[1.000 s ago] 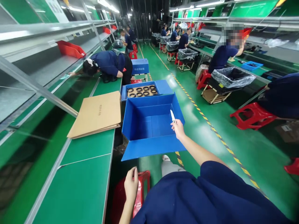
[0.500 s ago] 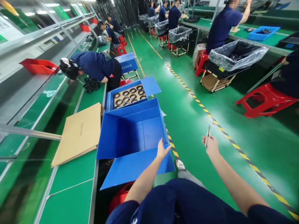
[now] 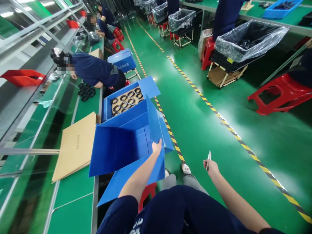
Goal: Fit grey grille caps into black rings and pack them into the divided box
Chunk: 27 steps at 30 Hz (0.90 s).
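1. Head view: the left hand (image 3: 156,148) has its grip closed on the near edge of the box's right wall (image 3: 154,125), and the forearm crosses above the near flap (image 3: 131,182)
2. Blue and open at the top, the box (image 3: 124,143) sits in front of the person's body, to the right of the green surface (image 3: 70,214); its inside shows bare blue panels
3. Off to the right, well apart from the box, the right hand (image 3: 212,167) has its fingers clenched around a slim tool (image 3: 209,157), whose pale, pointed end sticks up past them over the green floor (image 3: 207,130)
4. Just behind the box is a second one, the rear box (image 3: 105,109), with black rings (image 3: 126,102) laid out in rows on brown card
5. On the surface, left of the box, lie flat brown boards (image 3: 75,146), stacked, with small dark lettering on the top one
6. Farther along the surface, black parts (image 3: 86,92) are heaped near a co-worker (image 3: 95,68) who leans over it
7. A red stool (image 3: 147,195) shows partly below the near flap, and a red bin (image 3: 24,77) rests on the shelf at far left
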Tool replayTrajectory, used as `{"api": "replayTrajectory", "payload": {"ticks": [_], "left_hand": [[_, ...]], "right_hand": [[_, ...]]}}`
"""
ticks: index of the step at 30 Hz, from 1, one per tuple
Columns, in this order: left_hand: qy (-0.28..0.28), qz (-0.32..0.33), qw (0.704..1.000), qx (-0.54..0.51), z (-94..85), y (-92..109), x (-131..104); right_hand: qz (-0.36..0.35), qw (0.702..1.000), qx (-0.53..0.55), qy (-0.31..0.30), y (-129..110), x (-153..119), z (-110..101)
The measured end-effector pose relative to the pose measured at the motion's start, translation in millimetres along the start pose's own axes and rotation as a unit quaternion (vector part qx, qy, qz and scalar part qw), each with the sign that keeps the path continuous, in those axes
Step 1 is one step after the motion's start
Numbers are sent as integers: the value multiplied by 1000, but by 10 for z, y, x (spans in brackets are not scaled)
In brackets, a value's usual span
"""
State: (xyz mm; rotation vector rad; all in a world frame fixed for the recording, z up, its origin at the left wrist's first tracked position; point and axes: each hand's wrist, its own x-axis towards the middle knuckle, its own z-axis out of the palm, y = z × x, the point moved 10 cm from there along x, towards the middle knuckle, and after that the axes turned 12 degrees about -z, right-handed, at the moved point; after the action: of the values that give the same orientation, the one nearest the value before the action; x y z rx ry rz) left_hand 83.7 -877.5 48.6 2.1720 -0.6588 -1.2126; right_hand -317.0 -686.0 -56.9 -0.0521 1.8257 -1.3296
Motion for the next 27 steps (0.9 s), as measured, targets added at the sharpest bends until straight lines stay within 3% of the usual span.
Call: {"api": "replayTrajectory", "payload": {"ticks": [4, 9, 11, 13, 16, 20, 23, 27], "left_hand": [[-39, 46, 994, -89, -613, 784, -61], [-89, 155, 959, -220, -1769, 1798, -469], [-133, 179, 936, -272, -2179, 2070, -696], [-185, 158, 923, -298, -2489, 2166, -858], [-235, 111, 912, -317, -2867, 2004, -948], [-228, 61, 916, -323, -3209, 1323, -754], [-179, -2, 933, -311, -3359, 612, -429], [-112, -68, 952, -278, -3507, -287, -42]], "right_hand": [[-1, 998, -3, -64, -164, 57, 780], [-77, 989, 5, -125, -829, -17, 1675], [-127, 977, 24, -170, -1126, -226, 2048], [-212, 954, 64, -200, -1443, -520, 2328], [-363, 909, 137, -153, -1860, -939, 2369], [-456, 873, 122, -119, -1970, -1276, 2269], [-482, 866, 43, -124, -1745, -1501, 2244], [-476, 859, -85, -169, -1129, -1967, 2336]]}}
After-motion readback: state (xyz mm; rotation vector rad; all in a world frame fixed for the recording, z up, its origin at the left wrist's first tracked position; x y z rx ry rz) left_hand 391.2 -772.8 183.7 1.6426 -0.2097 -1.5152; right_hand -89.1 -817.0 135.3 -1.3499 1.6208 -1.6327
